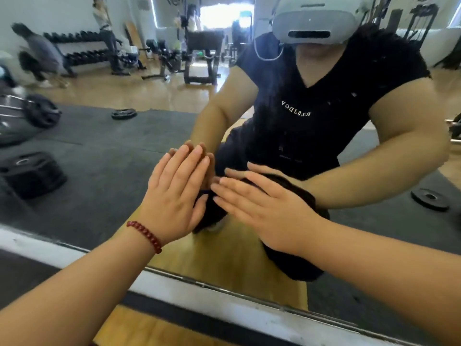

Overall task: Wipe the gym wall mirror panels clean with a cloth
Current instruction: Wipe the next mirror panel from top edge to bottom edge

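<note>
1. The mirror fills the view, its lower edge slanting down to the right.
2. A dark cloth lies against the glass, long axis running upper left to lower right.
3. The right hand presses it, fingers straight, pointing left.
4. The left hand rests flat on the glass just beside, fingers straight, pointing up, holding nothing.
5. A red bead bracelet circles the left wrist.

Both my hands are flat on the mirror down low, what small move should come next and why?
Probably sweep the right hand sideways: it presses the dark cloth flat on the mirror, while the left hand rests bare beside it.
</note>
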Action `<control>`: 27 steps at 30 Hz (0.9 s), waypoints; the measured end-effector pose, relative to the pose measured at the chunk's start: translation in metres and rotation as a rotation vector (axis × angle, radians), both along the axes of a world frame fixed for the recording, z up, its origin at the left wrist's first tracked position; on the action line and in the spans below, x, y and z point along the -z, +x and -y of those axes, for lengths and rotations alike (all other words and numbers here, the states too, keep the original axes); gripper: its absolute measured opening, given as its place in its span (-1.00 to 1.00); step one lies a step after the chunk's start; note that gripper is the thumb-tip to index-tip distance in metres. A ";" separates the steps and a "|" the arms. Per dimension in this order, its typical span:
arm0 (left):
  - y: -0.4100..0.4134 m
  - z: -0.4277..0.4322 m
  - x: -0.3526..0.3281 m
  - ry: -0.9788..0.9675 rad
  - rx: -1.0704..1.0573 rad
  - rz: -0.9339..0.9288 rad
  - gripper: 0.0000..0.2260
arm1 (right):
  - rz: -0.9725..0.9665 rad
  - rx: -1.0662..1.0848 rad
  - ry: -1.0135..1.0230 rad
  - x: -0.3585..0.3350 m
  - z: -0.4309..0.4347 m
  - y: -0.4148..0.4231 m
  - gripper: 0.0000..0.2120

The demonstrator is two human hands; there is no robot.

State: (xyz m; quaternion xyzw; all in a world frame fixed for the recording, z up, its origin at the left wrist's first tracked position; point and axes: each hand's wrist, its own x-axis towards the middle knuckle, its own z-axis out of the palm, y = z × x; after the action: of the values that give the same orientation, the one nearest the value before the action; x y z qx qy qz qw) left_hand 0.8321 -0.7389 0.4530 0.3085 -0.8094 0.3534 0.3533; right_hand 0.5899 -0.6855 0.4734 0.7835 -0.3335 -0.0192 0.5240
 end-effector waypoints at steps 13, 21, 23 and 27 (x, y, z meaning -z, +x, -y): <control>0.007 0.021 -0.038 -0.162 0.140 0.075 -0.42 | 0.342 -0.087 -0.033 -0.017 -0.008 0.010 -0.58; -0.001 0.031 -0.082 -0.179 0.166 -0.075 -0.40 | 0.322 0.010 -0.343 -0.121 -0.011 0.004 -0.53; -0.005 0.029 -0.092 -0.168 0.198 -0.147 -0.41 | 0.410 0.001 -0.396 -0.138 -0.009 0.011 -0.53; -0.020 0.021 -0.110 -0.162 0.289 -0.186 -0.43 | 0.233 0.000 -0.244 -0.104 -0.008 0.015 -0.50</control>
State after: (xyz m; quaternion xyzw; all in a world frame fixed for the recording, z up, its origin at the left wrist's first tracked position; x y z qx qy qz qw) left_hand 0.8123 -0.7602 0.5626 0.1910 -0.7779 0.3330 0.4975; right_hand 0.6049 -0.6773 0.5774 0.7110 -0.3919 0.1122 0.5729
